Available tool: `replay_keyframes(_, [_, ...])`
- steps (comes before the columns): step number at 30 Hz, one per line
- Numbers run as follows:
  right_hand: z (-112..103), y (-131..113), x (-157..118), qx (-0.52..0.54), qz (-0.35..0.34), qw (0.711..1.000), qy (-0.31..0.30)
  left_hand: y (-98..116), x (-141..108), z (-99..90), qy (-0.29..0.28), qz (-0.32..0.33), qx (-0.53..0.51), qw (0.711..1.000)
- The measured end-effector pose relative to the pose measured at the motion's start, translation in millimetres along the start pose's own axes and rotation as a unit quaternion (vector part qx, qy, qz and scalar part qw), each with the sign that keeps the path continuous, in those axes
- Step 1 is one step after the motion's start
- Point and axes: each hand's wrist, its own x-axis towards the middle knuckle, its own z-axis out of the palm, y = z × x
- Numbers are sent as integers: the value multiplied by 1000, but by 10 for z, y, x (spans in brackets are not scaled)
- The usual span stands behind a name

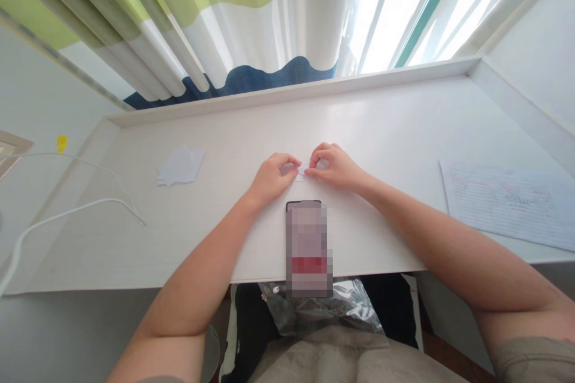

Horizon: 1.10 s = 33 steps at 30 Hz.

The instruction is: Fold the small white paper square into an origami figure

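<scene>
Between my two hands, low over the white desk, is a small piece of white paper point(302, 171). My left hand point(279, 172) pinches its left side with thumb and fingertips. On the other side my right hand point(333, 166) pinches the paper too, its fingers curled toward the thumb. The fingertips cover part of the paper, so its full shape is hidden. Just in front of my hands, a phone point(308, 245) with a blurred screen reaches over the desk's front edge.
Loose white paper pieces point(183, 166) lie at the left. Lined sheets with writing point(507, 198) sit at the right. A white cable point(67, 215) crosses the left side. The desk point(386, 114) has a raised back rim below curtains point(269, 18). A clear plastic bag point(350, 308) rests on my lap.
</scene>
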Motion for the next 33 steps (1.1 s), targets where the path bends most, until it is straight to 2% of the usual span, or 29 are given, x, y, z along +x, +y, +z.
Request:
replay_keyframes(6, [40, -2, 3, -19, -10, 1000, 16, 29, -9, -11, 0, -26, -24, 999])
replay_keyframes(12, [49, -2, -11, -27, -13, 999, 20, 32, -25, 8, 0, -12, -11, 1000])
replay_keyframes(17, [20, 4, -22, -40, -31, 999, 6, 15, -4, -9, 25, -5, 53, 998])
replay_keyframes(22, [44, 40, -14, -47, -35, 998, 17, 13, -4, -33, 18, -17, 83, 996])
replay_keyframes(29, [36, 129, -22, -74, -124, 990, -1, -1, -1, -53, -1, -19, 67, 998])
replay_keyframes(33, [39, 138, -33, -101, -147, 984, 17, 24, 15, -43, 3, -23, 78, 997])
